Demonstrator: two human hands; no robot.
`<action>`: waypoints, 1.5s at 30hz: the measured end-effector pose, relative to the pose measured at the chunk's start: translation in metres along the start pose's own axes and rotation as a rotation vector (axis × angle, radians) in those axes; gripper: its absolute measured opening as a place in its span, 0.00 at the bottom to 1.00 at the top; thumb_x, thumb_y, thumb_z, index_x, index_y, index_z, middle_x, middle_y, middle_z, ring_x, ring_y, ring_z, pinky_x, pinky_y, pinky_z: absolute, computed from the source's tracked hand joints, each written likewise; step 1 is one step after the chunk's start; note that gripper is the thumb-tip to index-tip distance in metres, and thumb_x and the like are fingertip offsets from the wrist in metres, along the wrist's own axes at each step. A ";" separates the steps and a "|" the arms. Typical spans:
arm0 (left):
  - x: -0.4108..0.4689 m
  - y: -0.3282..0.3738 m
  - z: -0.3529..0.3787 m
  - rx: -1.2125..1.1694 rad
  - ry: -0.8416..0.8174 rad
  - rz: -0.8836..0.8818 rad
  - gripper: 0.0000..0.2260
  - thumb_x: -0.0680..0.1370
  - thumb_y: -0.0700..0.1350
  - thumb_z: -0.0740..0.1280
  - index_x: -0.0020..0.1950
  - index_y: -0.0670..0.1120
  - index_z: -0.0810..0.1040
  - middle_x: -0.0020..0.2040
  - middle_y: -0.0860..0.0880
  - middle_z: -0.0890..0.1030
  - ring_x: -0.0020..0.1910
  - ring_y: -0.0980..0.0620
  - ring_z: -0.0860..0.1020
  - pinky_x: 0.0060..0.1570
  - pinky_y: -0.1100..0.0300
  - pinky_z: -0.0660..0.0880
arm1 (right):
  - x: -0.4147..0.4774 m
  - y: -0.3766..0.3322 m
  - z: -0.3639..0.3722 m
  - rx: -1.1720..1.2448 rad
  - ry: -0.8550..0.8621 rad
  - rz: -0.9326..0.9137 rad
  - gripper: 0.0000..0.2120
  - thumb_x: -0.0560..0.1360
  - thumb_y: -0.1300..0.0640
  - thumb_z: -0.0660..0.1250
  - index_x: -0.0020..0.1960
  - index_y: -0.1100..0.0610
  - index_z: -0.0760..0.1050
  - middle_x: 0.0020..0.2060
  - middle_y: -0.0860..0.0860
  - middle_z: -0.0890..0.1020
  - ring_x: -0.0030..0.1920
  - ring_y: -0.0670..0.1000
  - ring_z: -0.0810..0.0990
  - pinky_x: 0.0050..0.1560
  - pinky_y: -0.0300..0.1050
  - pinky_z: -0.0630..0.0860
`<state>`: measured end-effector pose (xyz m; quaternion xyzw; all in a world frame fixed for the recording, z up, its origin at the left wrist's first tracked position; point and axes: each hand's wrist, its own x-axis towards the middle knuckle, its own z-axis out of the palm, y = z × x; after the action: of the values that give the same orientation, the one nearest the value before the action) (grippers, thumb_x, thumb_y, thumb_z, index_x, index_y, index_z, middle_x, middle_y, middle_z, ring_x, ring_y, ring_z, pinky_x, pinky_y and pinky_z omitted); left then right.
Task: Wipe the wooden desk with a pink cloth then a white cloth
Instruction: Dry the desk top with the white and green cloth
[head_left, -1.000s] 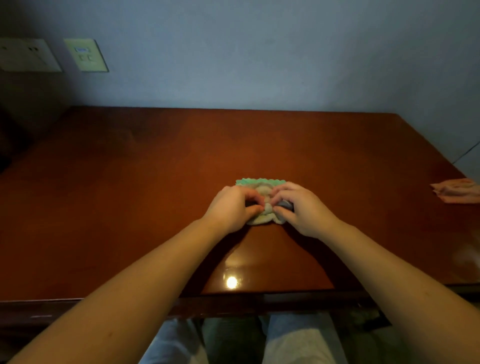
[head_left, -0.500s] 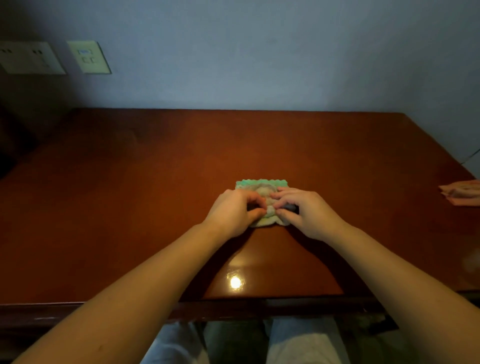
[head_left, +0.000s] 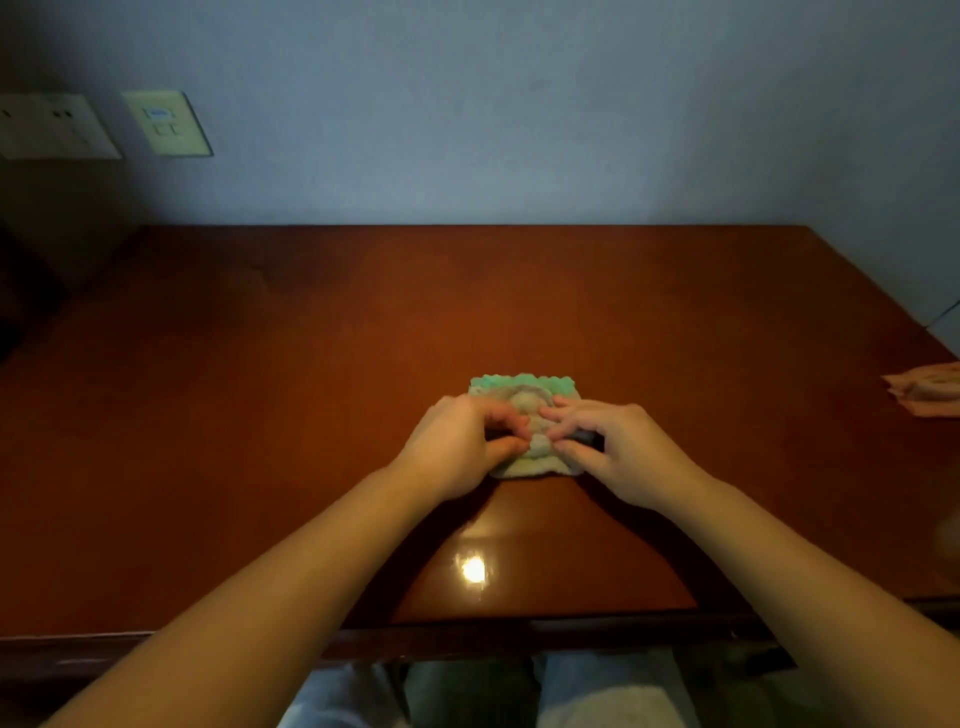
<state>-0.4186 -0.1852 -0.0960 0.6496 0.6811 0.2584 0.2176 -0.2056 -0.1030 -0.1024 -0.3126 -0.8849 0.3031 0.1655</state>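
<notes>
A small white cloth (head_left: 524, 410) with a green scalloped far edge lies folded on the middle of the wooden desk (head_left: 311, 364). My left hand (head_left: 457, 447) pinches its left side with curled fingers and thumb. My right hand (head_left: 618, 452) pinches its right side the same way, fingertips almost meeting over the cloth. The cloth's middle is bunched up between both hands. A pink cloth (head_left: 930, 395) lies folded at the desk's right edge, away from both hands.
The desk stands against a grey wall with two socket plates (head_left: 166, 122) at upper left. A bright light reflection (head_left: 474, 569) shows near the front edge. My legs (head_left: 467, 696) are under the front edge.
Both hands stay on the white cloth; the fingers have shifted slightly and bunched its middle a little more. The view has dropped a touch.
</notes>
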 end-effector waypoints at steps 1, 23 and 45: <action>-0.004 -0.001 0.002 -0.036 0.010 0.007 0.04 0.74 0.53 0.74 0.47 0.59 0.84 0.53 0.60 0.84 0.54 0.64 0.79 0.59 0.64 0.74 | -0.002 0.002 0.000 0.008 -0.001 -0.010 0.08 0.76 0.55 0.73 0.55 0.49 0.85 0.63 0.42 0.80 0.69 0.37 0.70 0.70 0.36 0.65; 0.043 0.006 -0.008 0.127 -0.009 -0.050 0.02 0.75 0.52 0.73 0.47 0.58 0.83 0.49 0.58 0.84 0.50 0.59 0.80 0.52 0.61 0.75 | 0.045 0.004 -0.012 -0.070 -0.009 0.139 0.07 0.77 0.56 0.71 0.54 0.50 0.84 0.64 0.43 0.80 0.67 0.41 0.74 0.65 0.36 0.68; 0.084 0.005 -0.016 0.168 0.061 -0.080 0.02 0.75 0.53 0.72 0.46 0.57 0.82 0.50 0.56 0.84 0.52 0.53 0.80 0.52 0.59 0.74 | 0.087 0.012 -0.019 -0.091 0.073 0.184 0.07 0.76 0.56 0.71 0.53 0.49 0.84 0.61 0.44 0.82 0.63 0.46 0.78 0.64 0.40 0.71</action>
<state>-0.4299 -0.1027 -0.0768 0.6297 0.7321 0.2110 0.1517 -0.2560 -0.0300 -0.0867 -0.4103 -0.8588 0.2649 0.1548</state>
